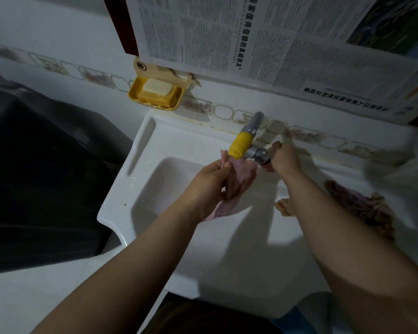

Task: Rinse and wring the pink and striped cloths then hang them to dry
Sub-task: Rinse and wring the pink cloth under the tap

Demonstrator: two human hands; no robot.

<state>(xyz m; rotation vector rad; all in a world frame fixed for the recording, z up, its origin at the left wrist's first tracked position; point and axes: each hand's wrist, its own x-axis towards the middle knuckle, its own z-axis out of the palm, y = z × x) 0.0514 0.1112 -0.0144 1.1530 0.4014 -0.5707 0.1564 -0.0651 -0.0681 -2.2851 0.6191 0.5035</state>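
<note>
My left hand (209, 182) grips the pink cloth (240, 173) and holds it bunched under the yellow-wrapped spout of the tap (239, 145), over the white sink (121, 196). My right hand (284, 157) is curled round the tap handle (262, 156) at the wall. The striped cloth (362, 208) lies crumpled on the sink's right ledge, partly behind my right forearm. No running water is plainly visible.
A yellow soap dish (155, 94) with a white bar hangs on the tiled wall at the back left. Newspaper sheets (263, 37) cover the wall above the tap. A dark appliance (39, 177) stands left of the sink.
</note>
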